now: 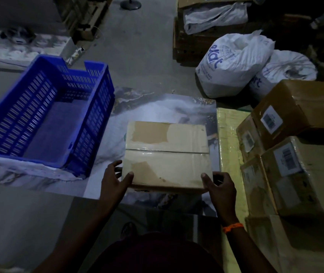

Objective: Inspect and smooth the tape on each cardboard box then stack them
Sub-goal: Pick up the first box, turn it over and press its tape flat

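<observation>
Box: my cardboard box [167,154] sits top face up on the marble-patterned tabletop [157,109], straight ahead of me.
Left hand: my left hand [113,180] grips the box's near left corner, thumb on top, fingers round the side.
Right hand: my right hand [219,186] grips the near right corner the same way.
Why held so: I judge the corner grips steady the box and leave its tape uncovered for checking.
Tape: a glossy clear strip [167,151] runs side to side along the flap seam.
Left of the box: a blue slotted crate [45,115].
Right of the box: stacked boxes [295,154], probably where this one joins the pile.
Writing: the stacked boxes' barcode labels [271,120] are too small to read. White sacks [232,64] beyond the box carry blue letters, seemingly "ekart", partly creased.
</observation>
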`<state>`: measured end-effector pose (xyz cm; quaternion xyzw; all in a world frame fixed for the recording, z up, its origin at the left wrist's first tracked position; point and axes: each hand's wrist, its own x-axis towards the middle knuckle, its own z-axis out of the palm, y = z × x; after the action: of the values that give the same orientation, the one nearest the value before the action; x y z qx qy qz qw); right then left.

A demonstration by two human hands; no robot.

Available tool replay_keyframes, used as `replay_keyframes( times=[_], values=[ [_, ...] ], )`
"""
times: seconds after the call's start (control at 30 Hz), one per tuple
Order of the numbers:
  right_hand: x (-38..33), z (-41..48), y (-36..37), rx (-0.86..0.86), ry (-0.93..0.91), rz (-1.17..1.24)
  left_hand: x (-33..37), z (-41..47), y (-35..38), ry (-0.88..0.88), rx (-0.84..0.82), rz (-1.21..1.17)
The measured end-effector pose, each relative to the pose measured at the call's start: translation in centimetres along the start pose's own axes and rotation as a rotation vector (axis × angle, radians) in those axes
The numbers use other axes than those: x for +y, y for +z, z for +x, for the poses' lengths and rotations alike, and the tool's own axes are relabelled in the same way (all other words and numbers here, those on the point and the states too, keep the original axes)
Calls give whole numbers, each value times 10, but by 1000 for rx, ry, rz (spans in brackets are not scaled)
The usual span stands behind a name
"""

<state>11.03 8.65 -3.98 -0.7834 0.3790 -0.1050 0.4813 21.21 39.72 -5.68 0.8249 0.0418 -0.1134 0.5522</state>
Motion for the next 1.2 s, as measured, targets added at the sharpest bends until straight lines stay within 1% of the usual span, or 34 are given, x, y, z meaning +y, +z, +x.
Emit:
replay_keyframes(
  times=[0.07, 0.1, 0.13, 0.17, 0.2, 0.23, 0.3, 0.37, 0.53, 0.67, 0.77, 0.83, 0.9, 0.93, 1.03, 1.2],
  values=[
    [-2, 0, 6, -17, -62, -113, 2, 2, 4, 184, 5, 101],
    [-4, 4, 13, -11, -150, -208, 7, 5, 7, 309, 10, 204],
    [-9, 8, 21, -2, -277, -311, 15, 11, 12, 414, 16, 334],
    [-14, 16, 31, -16, -406, -399, 24, 18, 19, 480, 12, 465],
    [-21, 24, 42, -64, -498, -472, 33, 26, 27, 510, -8, 583],
    [-31, 31, 52, -134, -544, -534, 41, 35, 36, 521, -49, 684],
    [-48, 44, 74, -257, -580, -652, 50, 50, 54, 519, -169, 858],
    [-54, 52, 91, -303, -583, -741, 47, 59, 67, 514, -245, 949],
    [-38, 62, 100, -310, -571, -805, 37, 63, 72, 518, -244, 1006],
    [-42, 60, 100, -319, -565, -792, 43, 62, 73, 498, -269, 1025],
    [-45, 47, 89, -361, -567, -782, 46, 54, 66, 493, -301, 1036],
    [-36, 29, 80, -371, -610, -767, 37, 38, 60, 560, -310, 1017],
    [-18, 10, 72, -327, -693, -758, 20, 23, 52, 652, -299, 1010],
    [-10, 3, 68, -314, -724, -762, 12, 17, 48, 669, -296, 1014],
    [6, -8, 61, -287, -758, -771, -1, 7, 43, 687, -272, 1025],
    [9, -5, 63, -260, -760, -759, 0, 8, 47, 677, -244, 1026]
  ],
)
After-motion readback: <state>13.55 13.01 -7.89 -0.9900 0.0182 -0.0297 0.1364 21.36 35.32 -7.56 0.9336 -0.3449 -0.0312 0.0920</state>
